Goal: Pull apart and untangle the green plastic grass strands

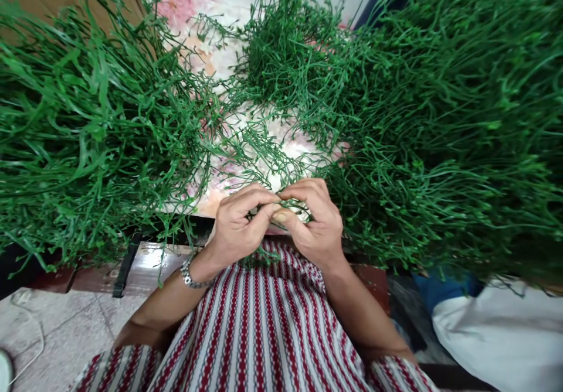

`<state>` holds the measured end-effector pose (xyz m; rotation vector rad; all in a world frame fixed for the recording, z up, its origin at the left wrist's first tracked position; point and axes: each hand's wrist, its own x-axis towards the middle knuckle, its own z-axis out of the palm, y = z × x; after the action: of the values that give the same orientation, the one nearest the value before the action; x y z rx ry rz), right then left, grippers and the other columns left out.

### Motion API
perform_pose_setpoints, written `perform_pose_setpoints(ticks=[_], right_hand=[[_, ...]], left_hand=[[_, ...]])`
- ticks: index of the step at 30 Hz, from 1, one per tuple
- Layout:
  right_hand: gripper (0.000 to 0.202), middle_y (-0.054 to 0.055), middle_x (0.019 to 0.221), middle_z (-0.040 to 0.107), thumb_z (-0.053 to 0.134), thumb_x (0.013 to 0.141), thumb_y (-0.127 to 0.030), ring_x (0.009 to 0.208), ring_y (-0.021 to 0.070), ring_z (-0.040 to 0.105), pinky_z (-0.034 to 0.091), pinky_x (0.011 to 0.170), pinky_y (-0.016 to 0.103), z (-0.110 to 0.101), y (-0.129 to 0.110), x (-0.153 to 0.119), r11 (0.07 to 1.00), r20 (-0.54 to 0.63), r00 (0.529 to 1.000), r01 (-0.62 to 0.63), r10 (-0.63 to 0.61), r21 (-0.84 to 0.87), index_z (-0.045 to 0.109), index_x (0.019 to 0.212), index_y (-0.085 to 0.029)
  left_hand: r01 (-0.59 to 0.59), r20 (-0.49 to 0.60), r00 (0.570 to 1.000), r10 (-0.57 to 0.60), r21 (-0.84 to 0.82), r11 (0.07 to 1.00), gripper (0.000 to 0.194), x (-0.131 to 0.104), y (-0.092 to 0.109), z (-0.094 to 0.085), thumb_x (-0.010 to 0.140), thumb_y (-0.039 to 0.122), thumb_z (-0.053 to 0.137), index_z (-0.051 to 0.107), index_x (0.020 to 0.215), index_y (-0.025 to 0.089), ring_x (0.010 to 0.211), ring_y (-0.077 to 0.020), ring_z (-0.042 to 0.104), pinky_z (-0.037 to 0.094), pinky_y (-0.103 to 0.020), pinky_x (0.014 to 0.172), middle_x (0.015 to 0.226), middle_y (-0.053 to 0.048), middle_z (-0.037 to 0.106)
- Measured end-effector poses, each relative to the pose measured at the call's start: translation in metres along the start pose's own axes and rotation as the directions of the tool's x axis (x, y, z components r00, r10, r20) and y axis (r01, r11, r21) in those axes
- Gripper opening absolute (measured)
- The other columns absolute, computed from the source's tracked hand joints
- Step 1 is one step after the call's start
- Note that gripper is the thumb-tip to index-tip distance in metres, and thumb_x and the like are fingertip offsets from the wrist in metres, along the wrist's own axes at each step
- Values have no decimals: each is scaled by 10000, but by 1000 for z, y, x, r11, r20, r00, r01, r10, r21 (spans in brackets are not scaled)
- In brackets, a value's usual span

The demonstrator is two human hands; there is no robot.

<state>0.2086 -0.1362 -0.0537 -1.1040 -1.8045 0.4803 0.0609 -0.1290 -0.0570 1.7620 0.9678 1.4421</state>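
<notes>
1. Pinching a thin green sprig, both hands are seen at the 6 o'clock part of the view, just above the lap.
2. Left hand: fingers curled shut, thumb and forefinger tips closed on the sprig; a metal wristband is worn at the wrist.
3. Right hand: fingers bent over, thumb pressed toward the left hand, closed on the same sprig; the two hands are touching at the fingertips.
4. Sprig is held between the fingertips at centre, partly hidden by the fingers; its strands trail up to 12 o'clock into loose greenery lying on the floral cloth.
5. Floral cloth, pink and white, is spread over the surface and is seen from centre up to 11 o'clock.
6. Large green heap is piled at 9 to 10 o'clock of the hands, well covering the cloth edge.
7. Bigger green mass is piled at 1 to 3 o'clock, just beside the right hand.
8. Smaller clump is set at 12 o'clock, between the two piles.
9. Striped red-and-white garment is seen at 6 o'clock, under the forearms.
10. White bag is lying at 4 o'clock; tiled floor at 8 o'clock.
</notes>
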Motion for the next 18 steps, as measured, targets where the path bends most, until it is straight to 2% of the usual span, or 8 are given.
perform_pose_setpoints(ticks=[4,11,15,18], right_hand=[[84,20,776,615,615,785,-249,776,154,545,458,712,316,1,5,-2,996,-23,1000,-17,19,87,593,837,-187],[98,29,735,594,540,833,-267,740,155,496,422,721,328,-12,4,4,986,76,989,136,-129,-91,573,820,-176],[103,41,732,549,517,842,-259,725,158,456,402,704,331,-21,4,7,960,194,963,222,-188,-173,542,818,-162],[131,41,723,530,494,853,-277,731,164,444,383,710,340,-28,6,6,943,286,939,255,-190,-212,528,797,-163]], left_hand=[[-28,107,994,28,-2,1000,104,2,1,-5,756,99,581,647,802,164,665,-114,602,477,-236,626,703,-26,663],[-48,165,986,15,199,979,97,0,4,-6,776,120,537,624,773,163,613,-111,564,439,-230,590,659,-18,627],[-13,350,935,-56,190,982,85,6,7,-9,802,162,510,594,795,164,593,-95,536,406,-208,569,667,-3,606],[-31,464,883,-64,193,981,124,13,7,-12,807,191,510,563,699,163,574,-96,490,372,-221,573,614,11,557]])
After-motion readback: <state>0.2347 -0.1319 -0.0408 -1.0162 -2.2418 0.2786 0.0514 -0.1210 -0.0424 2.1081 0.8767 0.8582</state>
